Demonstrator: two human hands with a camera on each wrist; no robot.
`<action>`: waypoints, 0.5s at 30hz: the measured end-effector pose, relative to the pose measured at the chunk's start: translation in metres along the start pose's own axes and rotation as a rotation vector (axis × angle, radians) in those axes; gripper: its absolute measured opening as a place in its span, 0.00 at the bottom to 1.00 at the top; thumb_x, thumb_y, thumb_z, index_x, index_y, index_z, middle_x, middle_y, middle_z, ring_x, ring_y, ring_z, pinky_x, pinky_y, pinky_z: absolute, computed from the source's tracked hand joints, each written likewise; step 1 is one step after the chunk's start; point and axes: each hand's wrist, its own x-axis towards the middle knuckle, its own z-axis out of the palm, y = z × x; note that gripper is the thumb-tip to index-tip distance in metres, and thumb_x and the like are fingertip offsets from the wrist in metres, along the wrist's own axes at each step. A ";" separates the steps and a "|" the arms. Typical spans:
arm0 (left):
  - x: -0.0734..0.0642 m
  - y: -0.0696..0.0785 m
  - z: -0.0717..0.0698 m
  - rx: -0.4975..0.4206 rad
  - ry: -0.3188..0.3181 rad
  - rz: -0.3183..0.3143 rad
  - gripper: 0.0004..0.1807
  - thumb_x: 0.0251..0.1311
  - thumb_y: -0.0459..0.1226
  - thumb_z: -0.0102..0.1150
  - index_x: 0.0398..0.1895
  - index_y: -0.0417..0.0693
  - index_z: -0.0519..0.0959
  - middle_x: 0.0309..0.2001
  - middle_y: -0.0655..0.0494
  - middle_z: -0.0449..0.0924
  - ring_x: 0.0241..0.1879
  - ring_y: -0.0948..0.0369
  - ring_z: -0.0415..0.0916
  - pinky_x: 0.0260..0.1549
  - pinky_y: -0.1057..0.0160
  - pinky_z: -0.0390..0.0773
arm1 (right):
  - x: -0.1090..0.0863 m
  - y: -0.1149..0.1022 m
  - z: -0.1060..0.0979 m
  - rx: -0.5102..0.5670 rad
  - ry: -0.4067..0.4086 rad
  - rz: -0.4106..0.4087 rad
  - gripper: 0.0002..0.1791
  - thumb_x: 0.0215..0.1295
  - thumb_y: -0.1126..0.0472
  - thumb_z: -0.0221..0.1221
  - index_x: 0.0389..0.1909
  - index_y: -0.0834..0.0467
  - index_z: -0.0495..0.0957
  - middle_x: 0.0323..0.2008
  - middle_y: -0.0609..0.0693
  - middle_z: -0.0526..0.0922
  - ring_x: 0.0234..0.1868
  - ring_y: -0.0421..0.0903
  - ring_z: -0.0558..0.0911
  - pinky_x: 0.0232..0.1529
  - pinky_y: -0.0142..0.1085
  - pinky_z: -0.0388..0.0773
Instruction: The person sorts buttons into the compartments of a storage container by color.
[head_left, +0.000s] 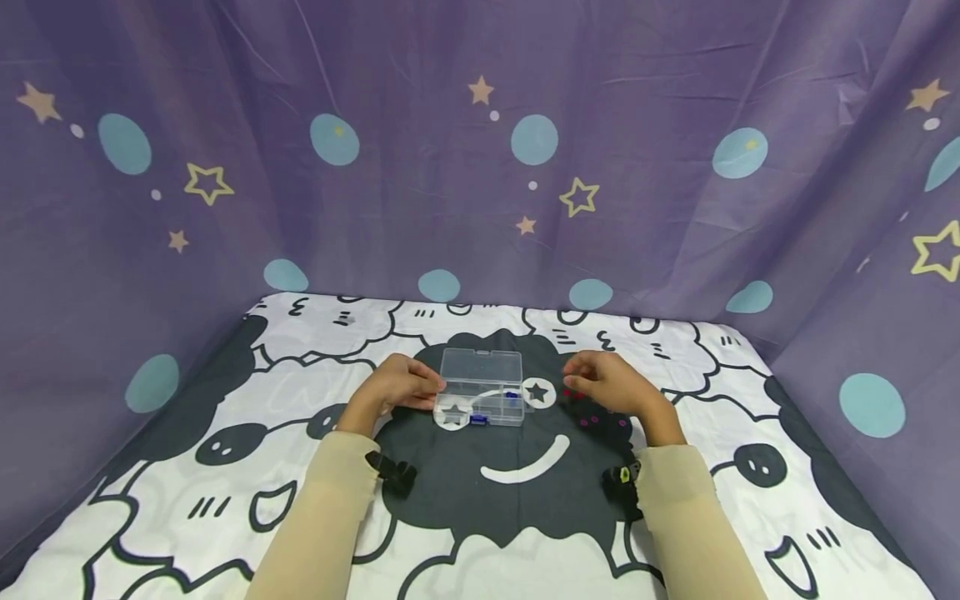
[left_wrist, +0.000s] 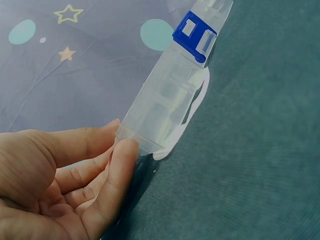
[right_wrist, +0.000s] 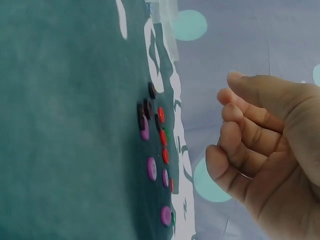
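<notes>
A clear plastic compartment box (head_left: pixel 504 410) lies on the dark face printed on the cloth, its lid (head_left: pixel 480 367) raised at the back. Blue latches (left_wrist: pixel 195 36) sit along its wall. My left hand (head_left: pixel 393 383) holds the box's left end, thumb and fingertips pinching the corner. To the right of the box, my right hand (head_left: pixel 611 382) hovers over small round buttons. Its fingers are loosely bent, and nothing shows between them in the right wrist view. The scattered buttons include purple ones (right_wrist: pixel 166 216), red ones (right_wrist: pixel 165 155), dark ones (right_wrist: pixel 148 109) and a little green.
The cloth (head_left: pixel 517 500) with printed cartoon sheep covers the whole surface. A purple curtain (head_left: pixel 420 192) with stars and blue dots stands around the back and sides. Black camera straps (head_left: pixel 393 473) circle both wrists over the sleeves (head_left: pixel 315 508).
</notes>
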 end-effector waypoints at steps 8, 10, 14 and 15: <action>0.001 -0.001 0.001 -0.008 0.010 -0.005 0.10 0.65 0.30 0.68 0.46 0.33 0.85 0.41 0.42 0.85 0.29 0.58 0.86 0.34 0.61 0.90 | -0.008 0.014 -0.009 -0.020 0.046 0.022 0.14 0.75 0.57 0.61 0.52 0.64 0.82 0.38 0.52 0.88 0.37 0.45 0.84 0.41 0.42 0.82; 0.001 0.000 0.001 -0.010 0.012 -0.004 0.10 0.65 0.29 0.67 0.46 0.33 0.85 0.43 0.41 0.85 0.30 0.58 0.86 0.34 0.61 0.90 | -0.010 0.017 -0.011 -0.032 0.059 0.027 0.14 0.75 0.58 0.61 0.51 0.64 0.82 0.36 0.51 0.87 0.35 0.44 0.82 0.40 0.42 0.81; 0.000 0.000 0.001 -0.012 0.010 -0.003 0.10 0.66 0.29 0.67 0.47 0.33 0.85 0.44 0.41 0.85 0.30 0.58 0.86 0.35 0.61 0.90 | -0.014 0.024 -0.014 -0.034 0.084 0.033 0.10 0.73 0.61 0.62 0.47 0.64 0.83 0.32 0.53 0.86 0.30 0.43 0.79 0.36 0.40 0.79; 0.000 0.000 0.001 -0.013 0.009 -0.002 0.10 0.65 0.29 0.67 0.46 0.32 0.85 0.44 0.41 0.85 0.30 0.58 0.86 0.34 0.61 0.90 | -0.015 0.026 -0.015 -0.038 0.089 0.037 0.09 0.73 0.62 0.62 0.46 0.64 0.83 0.31 0.52 0.86 0.29 0.43 0.79 0.35 0.39 0.78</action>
